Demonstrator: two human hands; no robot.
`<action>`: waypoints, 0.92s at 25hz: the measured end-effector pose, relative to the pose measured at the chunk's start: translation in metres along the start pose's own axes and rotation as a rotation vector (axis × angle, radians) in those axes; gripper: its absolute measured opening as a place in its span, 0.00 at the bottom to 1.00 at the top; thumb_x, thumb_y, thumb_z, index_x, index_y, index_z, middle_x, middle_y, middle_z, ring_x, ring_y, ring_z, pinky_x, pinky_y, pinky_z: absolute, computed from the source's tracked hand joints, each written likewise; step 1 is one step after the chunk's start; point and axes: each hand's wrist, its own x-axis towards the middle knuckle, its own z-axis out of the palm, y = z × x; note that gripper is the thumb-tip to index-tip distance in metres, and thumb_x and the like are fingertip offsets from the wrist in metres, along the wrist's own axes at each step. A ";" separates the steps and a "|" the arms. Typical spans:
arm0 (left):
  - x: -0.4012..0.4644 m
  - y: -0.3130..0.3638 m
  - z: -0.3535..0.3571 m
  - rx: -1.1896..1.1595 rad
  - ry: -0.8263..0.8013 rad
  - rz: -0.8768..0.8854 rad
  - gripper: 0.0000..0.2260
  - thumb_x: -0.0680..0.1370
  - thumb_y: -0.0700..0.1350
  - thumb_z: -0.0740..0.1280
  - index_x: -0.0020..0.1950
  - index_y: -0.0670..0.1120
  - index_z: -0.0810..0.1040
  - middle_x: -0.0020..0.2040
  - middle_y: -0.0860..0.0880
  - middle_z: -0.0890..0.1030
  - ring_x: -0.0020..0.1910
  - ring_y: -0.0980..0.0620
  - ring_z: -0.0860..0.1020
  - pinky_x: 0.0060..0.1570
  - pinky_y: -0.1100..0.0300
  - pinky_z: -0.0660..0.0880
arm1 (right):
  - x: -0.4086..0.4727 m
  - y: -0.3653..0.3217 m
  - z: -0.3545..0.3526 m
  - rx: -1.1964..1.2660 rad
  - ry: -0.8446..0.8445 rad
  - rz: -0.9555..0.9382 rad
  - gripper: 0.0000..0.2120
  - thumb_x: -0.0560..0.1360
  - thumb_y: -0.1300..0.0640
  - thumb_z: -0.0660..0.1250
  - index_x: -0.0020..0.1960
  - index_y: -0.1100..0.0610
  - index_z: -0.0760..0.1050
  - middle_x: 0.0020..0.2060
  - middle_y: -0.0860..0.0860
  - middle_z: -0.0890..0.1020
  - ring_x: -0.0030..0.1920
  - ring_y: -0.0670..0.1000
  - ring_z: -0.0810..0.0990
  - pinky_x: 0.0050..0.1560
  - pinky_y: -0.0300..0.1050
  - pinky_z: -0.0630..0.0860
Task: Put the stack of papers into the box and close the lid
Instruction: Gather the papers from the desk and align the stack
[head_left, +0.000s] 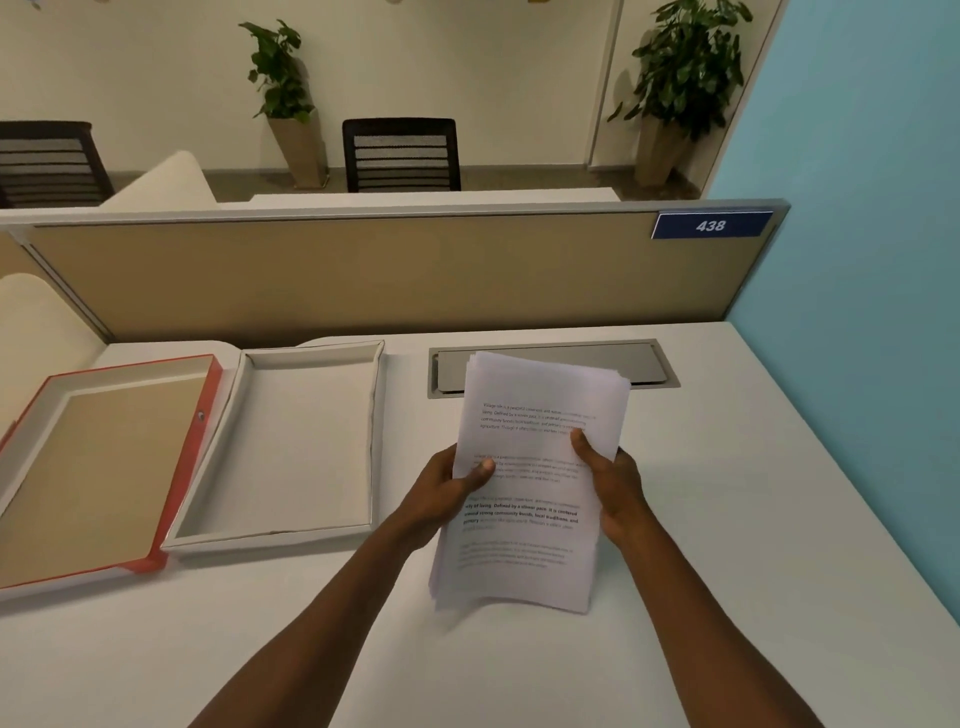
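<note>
A stack of printed white papers (524, 551) is held above the white desk, right of centre. My left hand (447, 491) grips its left edge with the thumb on top. My right hand (610, 478) grips its right edge the same way. The box lies open to the left: its shallow white tray (291, 441) holds nothing, and its red-edged lid (93, 467) is folded flat further left, inside face up. The papers are apart from the tray, to its right.
A grey cable hatch (644, 364) is set into the desk (727, 519) behind the papers. A tan partition (363, 275) with a "438" sign runs along the back edge. A blue wall (857, 260) bounds the right side.
</note>
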 end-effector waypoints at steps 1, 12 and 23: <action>0.001 0.003 0.000 0.042 0.015 0.038 0.19 0.76 0.57 0.68 0.64 0.51 0.77 0.55 0.49 0.86 0.52 0.44 0.86 0.51 0.43 0.84 | -0.005 -0.003 0.003 -0.018 0.049 -0.101 0.23 0.66 0.38 0.76 0.54 0.50 0.81 0.45 0.50 0.88 0.45 0.56 0.88 0.39 0.53 0.85; -0.016 -0.010 0.010 0.130 0.214 0.210 0.18 0.77 0.48 0.72 0.65 0.61 0.74 0.59 0.57 0.81 0.62 0.47 0.80 0.56 0.50 0.81 | -0.043 -0.010 0.007 -0.180 0.062 -0.499 0.24 0.66 0.32 0.73 0.58 0.41 0.78 0.50 0.42 0.85 0.53 0.46 0.84 0.44 0.40 0.82; -0.025 0.045 0.046 -0.109 0.586 0.359 0.25 0.67 0.71 0.68 0.62 0.70 0.69 0.57 0.58 0.81 0.56 0.54 0.81 0.48 0.58 0.83 | -0.051 -0.062 0.032 -0.142 0.328 -0.598 0.40 0.68 0.20 0.53 0.60 0.53 0.72 0.44 0.46 0.81 0.42 0.43 0.83 0.35 0.34 0.80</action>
